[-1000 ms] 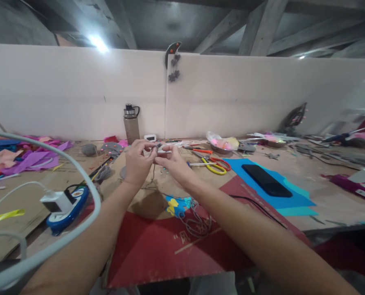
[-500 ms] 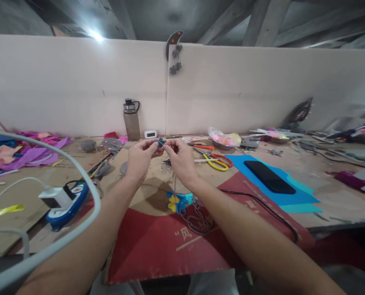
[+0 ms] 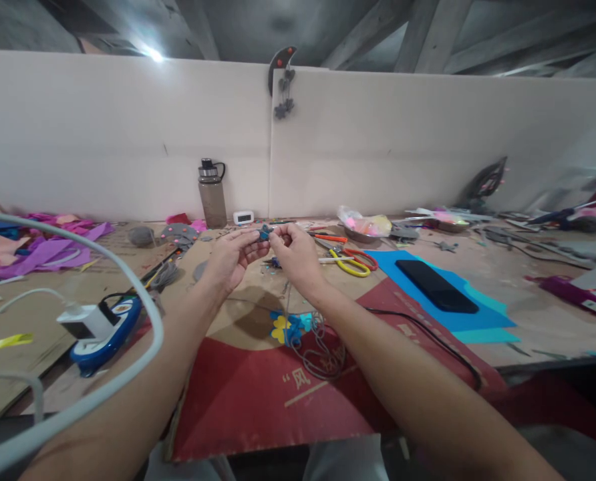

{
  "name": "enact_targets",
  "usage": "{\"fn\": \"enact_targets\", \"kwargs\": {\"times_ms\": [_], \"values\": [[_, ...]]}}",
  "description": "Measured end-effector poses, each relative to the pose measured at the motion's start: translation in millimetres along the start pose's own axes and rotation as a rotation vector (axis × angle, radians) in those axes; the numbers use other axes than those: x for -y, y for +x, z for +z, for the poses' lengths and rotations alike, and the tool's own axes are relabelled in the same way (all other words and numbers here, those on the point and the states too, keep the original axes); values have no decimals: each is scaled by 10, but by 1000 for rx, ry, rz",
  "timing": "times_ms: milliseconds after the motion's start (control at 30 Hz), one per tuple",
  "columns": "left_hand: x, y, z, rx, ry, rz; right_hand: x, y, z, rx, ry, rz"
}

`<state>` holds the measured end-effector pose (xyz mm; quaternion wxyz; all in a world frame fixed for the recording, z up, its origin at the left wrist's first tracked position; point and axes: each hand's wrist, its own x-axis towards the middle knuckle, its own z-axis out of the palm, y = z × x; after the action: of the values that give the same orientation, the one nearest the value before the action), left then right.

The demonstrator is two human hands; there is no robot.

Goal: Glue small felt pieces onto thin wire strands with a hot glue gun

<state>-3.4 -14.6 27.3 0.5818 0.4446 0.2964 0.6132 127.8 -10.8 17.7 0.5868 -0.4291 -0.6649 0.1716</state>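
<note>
A small dark blue piece (image 3: pixel 264 232) is held up between my two hands above the cardboard. My left hand (image 3: pixel 234 259) pinches it from the left between thumb and fingertips. From the right, my right hand (image 3: pixel 296 257) closes thumb and fingers on its other side. A grey cord hangs below my right hand toward blue and yellow flower shapes (image 3: pixel 280 329) on the cardboard. Loops of grey cord (image 3: pixel 323 357) lie beside those shapes, partly behind my right forearm.
Yellow-handled scissors (image 3: pixel 351 264) and red-handled ones lie right of my hands. A phone (image 3: pixel 435 286) rests on blue sheets. A bottle (image 3: pixel 212 195) stands at the back. A power strip (image 3: pixel 105 344) and a white cable (image 3: pixel 150 307) are at left.
My left hand's fingers have spread a little and its palm shows more. Both hands remain at the small blue piece. The whole view has shifted slightly.
</note>
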Motion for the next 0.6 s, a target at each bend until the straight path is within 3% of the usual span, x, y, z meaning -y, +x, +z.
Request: {"fn": "enact_targets", "kwargs": {"times_ms": [100, 300, 600], "values": [[13, 16, -24, 32, 30, -9, -2, 6, -3, 3, -27, 5], [6, 32, -46, 212, 76, -29, -24, 11, -19, 24, -84, 6], [41, 40, -54, 40, 185, -5, -20, -2, -32, 83, -120, -47]]}}
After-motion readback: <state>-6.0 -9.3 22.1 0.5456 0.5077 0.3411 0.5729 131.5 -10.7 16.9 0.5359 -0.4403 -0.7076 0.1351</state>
